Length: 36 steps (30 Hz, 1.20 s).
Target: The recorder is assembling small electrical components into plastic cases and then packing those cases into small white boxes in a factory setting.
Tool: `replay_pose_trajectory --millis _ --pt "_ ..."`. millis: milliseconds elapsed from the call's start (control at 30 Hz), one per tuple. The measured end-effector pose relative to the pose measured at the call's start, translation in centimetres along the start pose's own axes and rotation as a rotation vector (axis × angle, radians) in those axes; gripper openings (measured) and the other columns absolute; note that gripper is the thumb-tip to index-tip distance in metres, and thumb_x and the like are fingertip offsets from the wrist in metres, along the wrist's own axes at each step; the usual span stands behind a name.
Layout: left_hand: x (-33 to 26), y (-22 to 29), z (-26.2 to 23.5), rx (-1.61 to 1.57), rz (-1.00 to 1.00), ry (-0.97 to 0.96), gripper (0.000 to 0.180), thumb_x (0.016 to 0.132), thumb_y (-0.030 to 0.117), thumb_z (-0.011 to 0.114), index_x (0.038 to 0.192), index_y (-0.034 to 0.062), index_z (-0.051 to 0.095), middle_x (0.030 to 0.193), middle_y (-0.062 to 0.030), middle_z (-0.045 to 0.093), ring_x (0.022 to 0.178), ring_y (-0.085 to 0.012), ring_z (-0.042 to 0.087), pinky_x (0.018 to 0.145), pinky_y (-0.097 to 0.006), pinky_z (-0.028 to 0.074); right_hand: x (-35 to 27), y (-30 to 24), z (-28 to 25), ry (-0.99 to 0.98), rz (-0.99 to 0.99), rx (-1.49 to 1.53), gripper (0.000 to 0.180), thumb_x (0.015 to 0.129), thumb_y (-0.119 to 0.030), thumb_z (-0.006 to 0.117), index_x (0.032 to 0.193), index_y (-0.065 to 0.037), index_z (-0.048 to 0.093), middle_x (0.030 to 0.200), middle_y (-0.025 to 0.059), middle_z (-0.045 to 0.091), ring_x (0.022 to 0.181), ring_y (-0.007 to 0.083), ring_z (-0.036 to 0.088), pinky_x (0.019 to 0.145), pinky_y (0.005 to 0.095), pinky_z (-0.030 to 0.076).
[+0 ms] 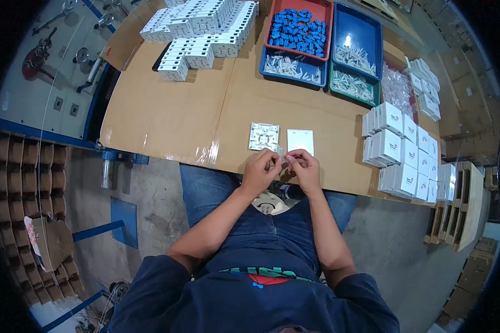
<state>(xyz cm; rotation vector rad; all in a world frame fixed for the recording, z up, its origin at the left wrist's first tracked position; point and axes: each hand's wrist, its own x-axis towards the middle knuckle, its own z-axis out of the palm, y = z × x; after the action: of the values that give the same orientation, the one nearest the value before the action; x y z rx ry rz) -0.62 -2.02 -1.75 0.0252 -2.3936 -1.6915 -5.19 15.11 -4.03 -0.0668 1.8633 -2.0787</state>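
Just past the table's near edge, my left hand (259, 173) and my right hand (305, 171) meet with fingertips pinched. Between them is a small piece of clear plastic (282, 152), perhaps a little bag; its exact kind is too small to make out. A square white frame (264, 136) with a cut-out, moulded middle lies flat beyond my left fingers. Beside it to the right, a plain white square plate (300, 141) lies beyond my right hand, its lower edge partly covered by my fingers.
Cardboard covers the table (178, 119). Stacked white frames (197, 53) stand far left. At the back are a red tray (269, 33) of blue parts, plus blue (294, 82) and green trays (353, 99) of pale plastic pieces. White boxes (408, 158) are piled at right, near clear bags (397, 89).
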Motion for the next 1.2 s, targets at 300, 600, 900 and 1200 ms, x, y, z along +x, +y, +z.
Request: replay_pose_trajectory --millis 300,600,900,1200 --pt "0.8 0.7 0.1 0.159 0.273 0.279 0.018 0.090 0.009 0.071 0.105 0.0021 0.065 0.103 -0.0128 0.064 0.088 -0.0251 0.065 0.078 -0.034 0.053 -0.2 0.3 0.1 -0.068 -0.204 0.068 0.009 0.100 0.002 0.061 0.101 0.000 0.069 0.100 0.0052 0.066 0.068 0.0080 0.057 0.059 0.0222 0.047" --pt "-0.2 -2.0 0.6 -0.251 -0.148 0.066 0.015 0.102 0.011 0.065 0.112 -0.0010 0.066 0.095 -0.0044 0.070 0.087 -0.0104 0.065 0.077 -0.027 0.054 -0.1 -0.7 -0.2 -0.016 0.026 0.182 0.012 0.095 0.000 0.070 0.107 0.001 0.068 0.086 0.0030 0.066 0.063 0.0070 0.057 0.054 0.0214 0.046" --pt "0.2 -1.4 0.2 -0.095 0.049 0.153 0.010 0.101 0.009 0.065 0.101 -0.0005 0.069 0.084 -0.0067 0.066 0.073 -0.0140 0.067 0.065 -0.028 0.051 0.1 -0.9 -0.1 -0.008 0.157 0.213 0.015 0.094 -0.005 0.073 0.106 0.002 0.070 0.077 0.0012 0.064 0.059 0.0063 0.055 0.050 0.0230 0.046" --pt "0.1 -1.0 0.6 -0.140 0.000 0.142 0.010 0.100 0.009 0.065 0.105 0.0006 0.068 0.086 -0.0078 0.063 0.074 -0.0155 0.061 0.067 -0.029 0.049 0.1 -0.6 -0.3 -0.054 0.210 0.236 0.014 0.097 -0.004 0.067 0.110 0.000 0.071 0.075 0.0006 0.061 0.059 0.0065 0.053 0.051 0.0237 0.047"
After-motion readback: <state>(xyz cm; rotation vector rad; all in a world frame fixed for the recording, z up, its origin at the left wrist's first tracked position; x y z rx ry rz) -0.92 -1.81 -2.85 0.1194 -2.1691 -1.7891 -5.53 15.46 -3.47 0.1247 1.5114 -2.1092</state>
